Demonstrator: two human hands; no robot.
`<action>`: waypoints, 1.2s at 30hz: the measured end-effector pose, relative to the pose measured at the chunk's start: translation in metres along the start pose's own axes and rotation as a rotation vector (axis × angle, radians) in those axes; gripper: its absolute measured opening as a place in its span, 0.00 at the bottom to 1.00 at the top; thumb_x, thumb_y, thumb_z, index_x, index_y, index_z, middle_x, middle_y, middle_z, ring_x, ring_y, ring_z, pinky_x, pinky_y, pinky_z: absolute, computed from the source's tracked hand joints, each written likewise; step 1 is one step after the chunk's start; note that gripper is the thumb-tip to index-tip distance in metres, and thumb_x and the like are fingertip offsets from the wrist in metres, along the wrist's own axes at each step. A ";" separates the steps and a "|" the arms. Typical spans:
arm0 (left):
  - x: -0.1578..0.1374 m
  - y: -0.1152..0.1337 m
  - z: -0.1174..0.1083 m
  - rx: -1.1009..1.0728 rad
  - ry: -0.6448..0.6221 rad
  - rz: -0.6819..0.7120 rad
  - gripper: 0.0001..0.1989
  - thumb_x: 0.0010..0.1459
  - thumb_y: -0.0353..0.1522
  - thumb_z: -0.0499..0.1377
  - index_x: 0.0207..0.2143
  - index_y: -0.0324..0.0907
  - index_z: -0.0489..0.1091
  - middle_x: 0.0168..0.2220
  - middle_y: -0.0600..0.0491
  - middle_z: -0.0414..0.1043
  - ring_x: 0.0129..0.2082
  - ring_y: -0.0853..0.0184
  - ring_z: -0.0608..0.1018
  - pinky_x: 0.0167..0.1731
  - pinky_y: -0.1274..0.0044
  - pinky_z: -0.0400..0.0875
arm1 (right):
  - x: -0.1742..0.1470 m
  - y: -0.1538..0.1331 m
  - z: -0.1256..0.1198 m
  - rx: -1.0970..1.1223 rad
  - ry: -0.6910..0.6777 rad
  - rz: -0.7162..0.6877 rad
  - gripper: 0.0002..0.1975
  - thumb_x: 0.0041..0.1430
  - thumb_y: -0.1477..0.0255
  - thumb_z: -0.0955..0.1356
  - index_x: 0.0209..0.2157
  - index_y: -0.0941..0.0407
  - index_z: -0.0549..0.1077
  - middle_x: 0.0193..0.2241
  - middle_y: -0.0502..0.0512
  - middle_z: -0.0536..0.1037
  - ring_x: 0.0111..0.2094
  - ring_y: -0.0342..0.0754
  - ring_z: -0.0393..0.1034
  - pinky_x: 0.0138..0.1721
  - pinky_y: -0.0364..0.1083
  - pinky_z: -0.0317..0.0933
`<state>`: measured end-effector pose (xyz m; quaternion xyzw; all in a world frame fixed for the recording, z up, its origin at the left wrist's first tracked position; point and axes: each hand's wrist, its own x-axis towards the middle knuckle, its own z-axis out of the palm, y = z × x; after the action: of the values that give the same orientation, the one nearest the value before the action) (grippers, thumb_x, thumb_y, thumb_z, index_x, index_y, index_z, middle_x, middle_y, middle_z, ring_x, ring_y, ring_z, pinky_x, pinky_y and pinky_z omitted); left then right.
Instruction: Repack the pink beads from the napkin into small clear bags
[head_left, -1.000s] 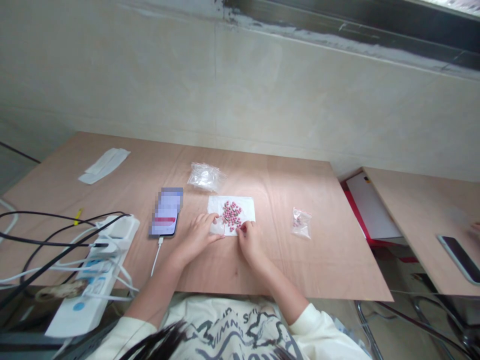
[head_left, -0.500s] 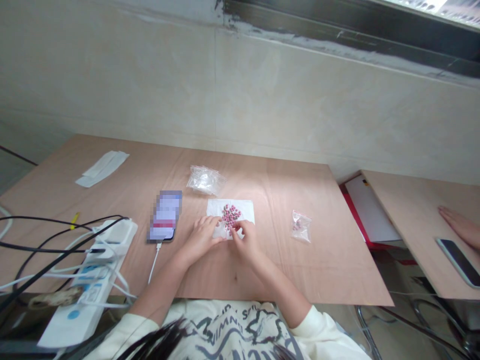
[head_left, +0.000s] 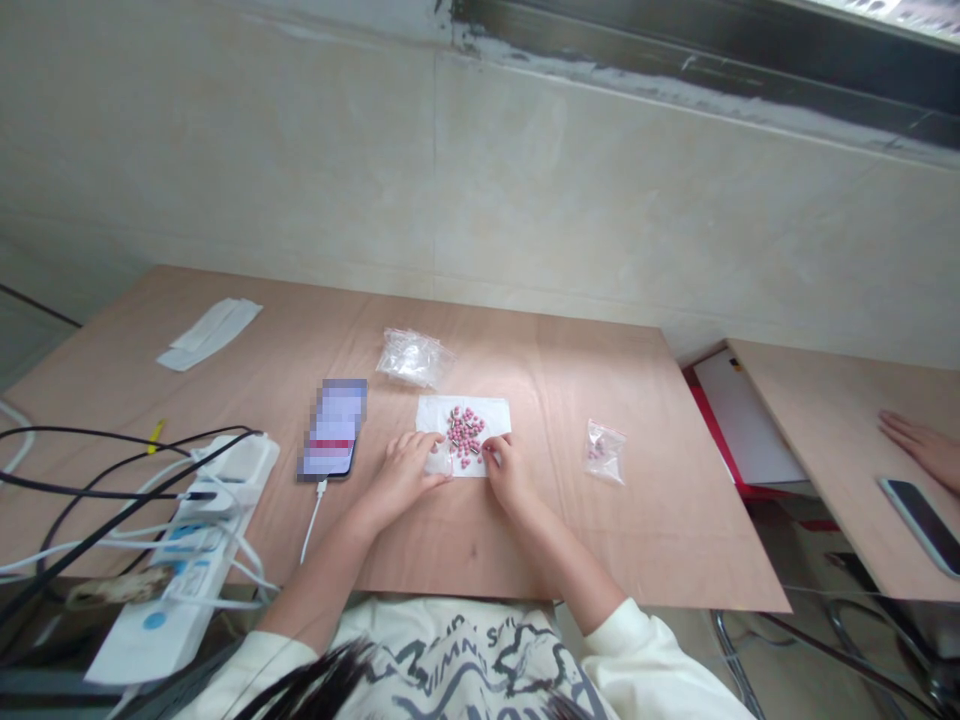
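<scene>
Many small pink beads point(head_left: 466, 432) lie in a loose pile on a white sheet point(head_left: 495, 410), a few darker, metallic-looking pieces among them. My left hand point(head_left: 407, 470) rests at the sheet's left edge. Its thumb and fingers close on what looks like a small clear plastic bag point(head_left: 442, 463), partly hidden by the fingers. On the other side of the pile, my right hand point(head_left: 511, 472) has its thumb and forefinger pinched at the beads' right edge. Whatever is between those fingertips is too small to tell.
Clear zip bags point(head_left: 412, 358) lie behind the sheet, and a bag with some pink beads point(head_left: 604, 452) lies to the right. Leftward are a phone point(head_left: 334, 430) on a cable, a power strip point(head_left: 202, 540) with tangled cords, and a white strip point(head_left: 210, 335). Another person's hand point(head_left: 919, 440) rests rightward.
My right hand has shifted right, from the pile's lower edge to its right side, uncovering more beads. The left hand stays in place. The view has shifted slightly.
</scene>
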<state>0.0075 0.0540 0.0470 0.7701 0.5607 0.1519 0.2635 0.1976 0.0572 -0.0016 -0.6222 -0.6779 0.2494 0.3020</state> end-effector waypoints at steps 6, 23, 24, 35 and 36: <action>0.001 0.008 0.000 0.030 -0.019 -0.046 0.20 0.43 0.34 0.61 0.40 0.42 0.62 0.42 0.50 0.67 0.45 0.59 0.66 0.43 0.70 0.57 | 0.000 -0.023 -0.009 0.087 0.058 0.037 0.04 0.50 0.74 0.63 0.26 0.57 0.69 0.26 0.54 0.70 0.31 0.47 0.62 0.34 0.46 0.56; 0.004 0.004 -0.001 0.000 0.003 -0.031 0.20 0.42 0.35 0.61 0.39 0.43 0.62 0.42 0.51 0.67 0.44 0.60 0.67 0.44 0.70 0.56 | -0.014 -0.014 0.006 -0.058 0.011 0.018 0.06 0.50 0.77 0.62 0.27 0.56 0.70 0.28 0.55 0.67 0.33 0.48 0.60 0.35 0.46 0.56; 0.004 0.003 0.000 0.005 0.003 -0.026 0.20 0.43 0.35 0.61 0.39 0.43 0.62 0.42 0.51 0.67 0.44 0.61 0.67 0.44 0.70 0.56 | -0.014 -0.014 0.006 -0.059 0.011 0.015 0.06 0.51 0.77 0.62 0.27 0.56 0.70 0.28 0.55 0.67 0.32 0.48 0.60 0.34 0.46 0.56; 0.002 0.013 -0.002 0.017 -0.008 -0.047 0.19 0.45 0.36 0.59 0.40 0.42 0.62 0.41 0.50 0.67 0.43 0.61 0.67 0.43 0.70 0.57 | -0.007 -0.045 -0.003 0.189 0.037 -0.018 0.05 0.51 0.72 0.63 0.31 0.55 0.70 0.28 0.53 0.71 0.33 0.47 0.62 0.36 0.46 0.56; 0.003 0.013 -0.004 0.018 -0.010 -0.054 0.19 0.45 0.35 0.60 0.40 0.42 0.62 0.41 0.50 0.67 0.44 0.60 0.67 0.43 0.70 0.57 | -0.006 -0.041 -0.002 0.170 0.072 0.007 0.05 0.51 0.73 0.63 0.31 0.56 0.70 0.28 0.53 0.71 0.33 0.47 0.62 0.36 0.46 0.56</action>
<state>0.0164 0.0544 0.0572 0.7580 0.5812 0.1357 0.2632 0.1707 0.0468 0.0285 -0.6050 -0.6409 0.2847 0.3770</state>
